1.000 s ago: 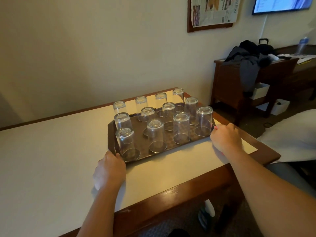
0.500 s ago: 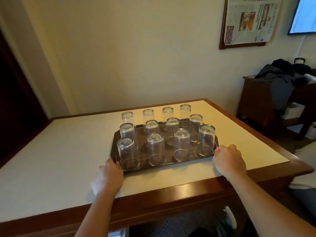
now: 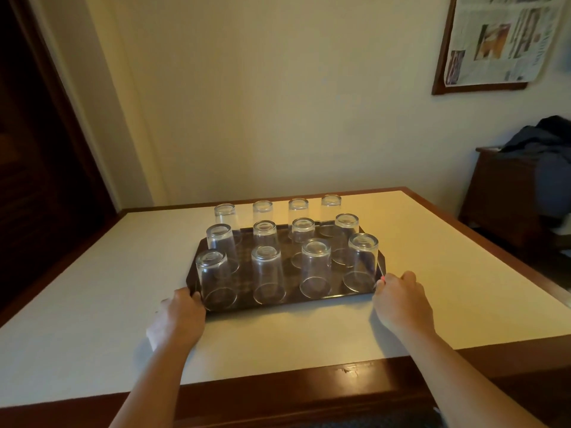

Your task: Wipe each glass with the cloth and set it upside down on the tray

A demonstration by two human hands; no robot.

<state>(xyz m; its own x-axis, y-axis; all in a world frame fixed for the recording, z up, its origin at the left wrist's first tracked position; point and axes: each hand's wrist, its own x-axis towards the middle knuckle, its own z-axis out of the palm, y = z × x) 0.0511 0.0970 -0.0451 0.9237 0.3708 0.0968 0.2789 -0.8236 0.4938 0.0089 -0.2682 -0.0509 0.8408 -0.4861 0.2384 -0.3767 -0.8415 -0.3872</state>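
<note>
Closest to the camera is the dark wood edge of the table, with a little chipped spot in the finish, and then the pale tabletop. Two bare forearms reach in from the bottom. The left hand is curled around the near left corner of the tray, fingers wrapped over the rim, and the right hand grips the near right corner the same way, fingertips pinching the edge. The tray is dark brown with clipped corners and sits flat on the tabletop, roughly in the middle. On it are twelve clear glasses, all upside down, in three rows of four, near row biggest in view and the far row right at the back rim. Can't spot the cloth anywhere. Behind the table is a plain cream wall, a dark door on the left, a framed newspaper up top right, and a wooden desk with dark clothes piled on it at far right
</note>
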